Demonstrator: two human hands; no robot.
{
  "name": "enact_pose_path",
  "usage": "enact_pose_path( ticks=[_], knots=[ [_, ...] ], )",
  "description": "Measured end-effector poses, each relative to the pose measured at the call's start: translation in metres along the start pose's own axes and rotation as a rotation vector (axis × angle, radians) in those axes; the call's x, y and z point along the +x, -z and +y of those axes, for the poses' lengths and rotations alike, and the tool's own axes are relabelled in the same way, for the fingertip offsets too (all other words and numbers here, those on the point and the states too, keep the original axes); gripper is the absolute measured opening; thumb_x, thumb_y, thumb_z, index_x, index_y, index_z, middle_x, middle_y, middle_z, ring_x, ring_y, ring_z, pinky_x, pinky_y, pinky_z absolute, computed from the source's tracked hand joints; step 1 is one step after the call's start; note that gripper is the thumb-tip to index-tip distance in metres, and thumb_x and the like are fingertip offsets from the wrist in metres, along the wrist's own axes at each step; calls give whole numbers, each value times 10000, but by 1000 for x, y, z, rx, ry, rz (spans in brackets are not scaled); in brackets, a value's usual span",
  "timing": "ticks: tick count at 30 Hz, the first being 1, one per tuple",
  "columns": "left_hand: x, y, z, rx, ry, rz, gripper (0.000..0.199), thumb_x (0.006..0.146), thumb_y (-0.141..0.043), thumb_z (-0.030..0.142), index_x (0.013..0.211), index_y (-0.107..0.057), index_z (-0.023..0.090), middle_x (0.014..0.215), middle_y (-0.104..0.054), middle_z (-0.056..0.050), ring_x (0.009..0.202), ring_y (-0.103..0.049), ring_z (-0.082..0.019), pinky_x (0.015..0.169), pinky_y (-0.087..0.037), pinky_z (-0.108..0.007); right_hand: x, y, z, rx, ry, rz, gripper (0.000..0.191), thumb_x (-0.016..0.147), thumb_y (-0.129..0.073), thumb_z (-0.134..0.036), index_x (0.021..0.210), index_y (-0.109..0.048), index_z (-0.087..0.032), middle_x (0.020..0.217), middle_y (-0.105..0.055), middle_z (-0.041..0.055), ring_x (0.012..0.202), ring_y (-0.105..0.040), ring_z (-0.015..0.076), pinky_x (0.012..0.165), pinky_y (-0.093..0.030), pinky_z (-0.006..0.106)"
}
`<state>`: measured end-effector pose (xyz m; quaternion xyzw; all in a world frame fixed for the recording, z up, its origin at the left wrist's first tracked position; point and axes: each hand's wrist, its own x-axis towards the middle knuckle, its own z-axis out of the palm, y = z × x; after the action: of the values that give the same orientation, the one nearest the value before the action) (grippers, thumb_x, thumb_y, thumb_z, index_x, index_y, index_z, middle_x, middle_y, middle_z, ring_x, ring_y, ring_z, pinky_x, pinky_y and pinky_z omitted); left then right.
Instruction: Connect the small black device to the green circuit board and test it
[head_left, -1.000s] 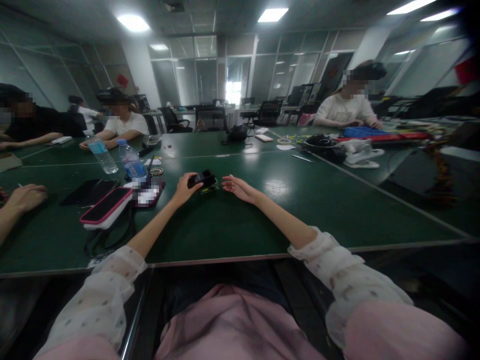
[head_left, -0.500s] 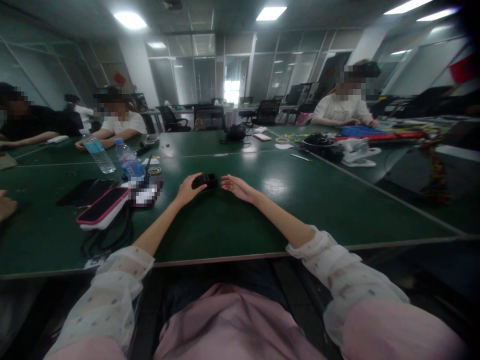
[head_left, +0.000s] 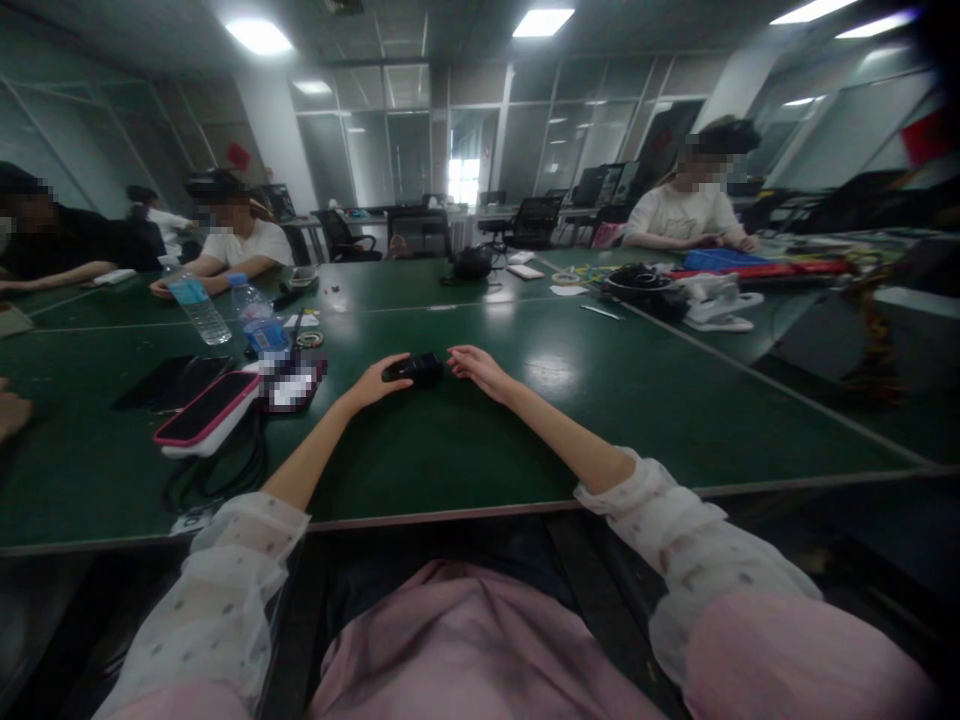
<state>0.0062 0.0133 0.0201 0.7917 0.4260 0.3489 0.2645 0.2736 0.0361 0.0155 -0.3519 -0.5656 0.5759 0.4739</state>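
Note:
My left hand point(head_left: 373, 385) is wrapped around the left end of a small black box-shaped device point(head_left: 424, 370), its thumb on the near side and its fingers on the far side. The device is low over the green table, close to or resting on it; which of the two I cannot tell. A glossy dark face shows on its right part. Just right of it, my right hand point(head_left: 480, 372) hovers with loosely bent fingers pointing at the device, a small gap between them. Nothing can be made out in the right hand.
On the green table point(head_left: 480, 450), a pink-edged phone point(head_left: 208, 408) lies left, beside cables and dark phones. Two water bottles point(head_left: 196, 300) stand behind it. A black pouch-like item point(head_left: 472, 262), a pen point(head_left: 601, 313) and a white stand point(head_left: 720, 305) lie farther off. Several people sit around.
The black device has shifted slightly right and tilted in my left hand, showing more of its glossy face. My right hand's fingers have drawn a little closer together.

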Motion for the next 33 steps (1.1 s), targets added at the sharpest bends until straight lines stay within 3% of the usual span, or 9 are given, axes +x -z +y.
enact_pose_path(
  ticks=[4, 8, 14, 19, 27, 33],
  knots=[
    [-4, 4, 9, -134, 67, -71, 744, 670, -738, 412, 1338, -461, 237, 1370, -500, -99, 1251, -481, -273, 1075, -343, -459, -5, -3, -1, -222, 73, 17, 388, 779, -652, -458, 1071, -589, -211, 1002, -638, 50, 835, -580, 143, 701, -473, 268],
    [-4, 5, 11, -204, 83, -101, 721, 628, -775, 352, 1283, -511, 209, 1313, -540, -116, 1222, -510, -269, 1075, -348, -459, -8, -6, -1, -280, 97, -15, 410, 804, -605, -503, 1113, -583, -233, 1115, -613, 59, 973, -565, 173, 796, -465, 306],
    [-5, -2, 10, -182, 57, -40, 661, 614, -782, 333, 1217, -539, 217, 1238, -577, -106, 1162, -546, -266, 1033, -384, -480, -9, -8, -3, -274, 80, -48, 401, 821, -589, -493, 1115, -590, -220, 1056, -625, 57, 912, -573, 166, 851, -452, 332],
    [-6, -4, 12, -147, 44, -32, 648, 613, -783, 346, 1201, -547, 215, 1207, -587, -94, 1131, -556, -256, 1018, -396, -463, -10, -6, -2, -317, 128, -148, 411, 810, -625, -447, 1168, -578, -251, 1031, -619, 36, 944, -559, 170, 911, -433, 344],
    [-9, -3, 17, -133, 36, 0, 629, 614, -786, 359, 1184, -564, 210, 1201, -586, -99, 1117, -555, -263, 1002, -401, -474, -20, -9, -11, -369, 177, -214, 486, 805, -630, -452, 1251, -524, -290, 991, -603, 24, 937, -561, 180, 885, -441, 360],
    [-8, -5, 13, -185, 46, 39, 634, 587, -805, 352, 1160, -580, 205, 1170, -605, -98, 1095, -570, -258, 999, -406, -472, -15, -9, -9, -246, 96, -143, 474, 806, -624, -474, 1225, -530, -274, 997, -635, 27, 928, -579, 176, 857, -444, 333]
  ],
)
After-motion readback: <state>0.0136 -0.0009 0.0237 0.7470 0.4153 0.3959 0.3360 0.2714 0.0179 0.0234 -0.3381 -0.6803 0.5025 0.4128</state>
